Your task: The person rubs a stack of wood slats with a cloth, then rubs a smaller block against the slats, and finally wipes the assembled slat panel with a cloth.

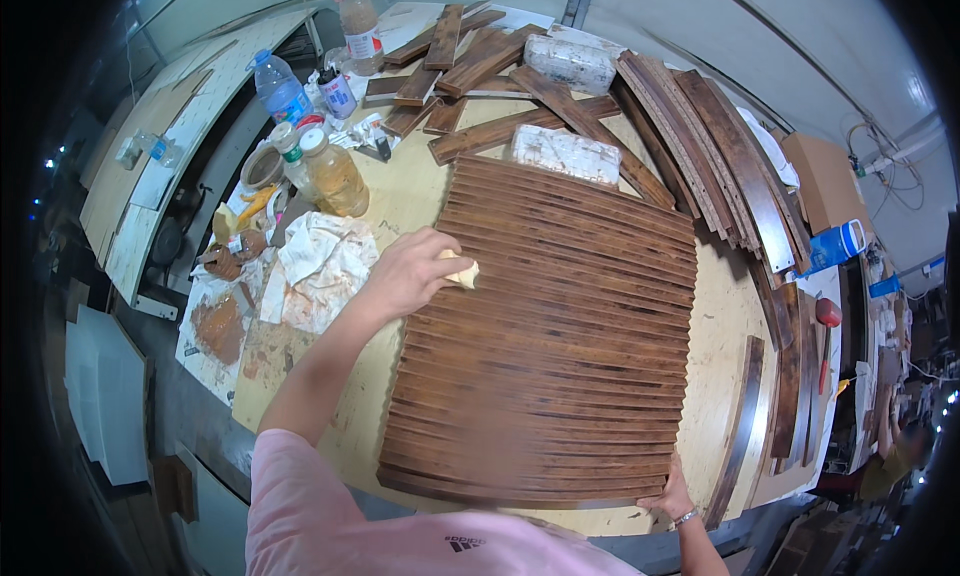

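A dark brown slatted wooden panel [560, 346] lies on the worktable, its ridges running from side to side. Near its left edge, my left hand [412, 273] is closed round a small pale yellow pad [463, 273] and rests over the ridges. Most of the pad is hidden by my fingers; whether it is sponge, cloth or folded sandpaper I cannot tell. At the near right corner, my right hand [674, 496] grips the panel's edge, thumb along the near side, some fingers hidden. A stained white rag [320, 266] lies on the table beside my left forearm.
Left of the panel stand a jar of amber liquid [336, 174], a blue-capped bottle [280, 88] and a taller clear bottle [360, 26]. Wrapped white blocks [566, 154] and loose brown boards [490, 61] lie beyond it. Curved slats [690, 141] and long strips [737, 431] line the right.
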Tool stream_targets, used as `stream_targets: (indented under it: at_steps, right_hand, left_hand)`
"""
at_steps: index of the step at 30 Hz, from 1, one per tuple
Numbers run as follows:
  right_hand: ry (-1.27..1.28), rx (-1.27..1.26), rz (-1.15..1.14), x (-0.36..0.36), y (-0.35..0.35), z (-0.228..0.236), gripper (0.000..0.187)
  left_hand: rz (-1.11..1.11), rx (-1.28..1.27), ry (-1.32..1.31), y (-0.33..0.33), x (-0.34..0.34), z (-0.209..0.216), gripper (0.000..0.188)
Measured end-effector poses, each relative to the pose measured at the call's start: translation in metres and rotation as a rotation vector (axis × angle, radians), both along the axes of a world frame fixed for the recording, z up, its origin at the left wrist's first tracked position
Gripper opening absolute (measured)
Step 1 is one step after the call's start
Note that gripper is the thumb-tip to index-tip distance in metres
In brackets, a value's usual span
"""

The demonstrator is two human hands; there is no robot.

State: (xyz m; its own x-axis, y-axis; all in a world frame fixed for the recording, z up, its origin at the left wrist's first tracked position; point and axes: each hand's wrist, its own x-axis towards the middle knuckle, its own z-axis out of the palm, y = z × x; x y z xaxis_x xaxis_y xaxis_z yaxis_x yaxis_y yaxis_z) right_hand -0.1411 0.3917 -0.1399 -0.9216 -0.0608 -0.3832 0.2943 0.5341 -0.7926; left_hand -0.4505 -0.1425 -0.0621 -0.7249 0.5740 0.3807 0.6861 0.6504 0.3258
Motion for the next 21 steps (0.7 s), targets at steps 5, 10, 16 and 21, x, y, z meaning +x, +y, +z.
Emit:
stream_targets:
  at_steps: [5,10,16,21]
  right_hand:
    - [-0.022,-0.035,0.013,-0.007,-0.007,0.009,0.134]
    - [-0.003,0.021,0.031,-0.004,-0.003,0.003,0.135]
    - [-0.006,-0.037,-0.018,-0.006,-0.009,0.009,0.135]
    - [0.001,0.0,-0.015,-0.003,-0.005,0.006,0.133]
  left_hand:
    - [0.661,-0.133,0.003,-0.032,-0.067,-0.023,0.025]
    - [0.219,-0.039,-0.025,-0.003,-0.084,-0.015,0.026]
    - [0.512,0.101,-0.055,-0.006,-0.142,-0.023,0.026]
    - [0.754,-0.071,-0.053,-0.002,-0.162,-0.024,0.029]
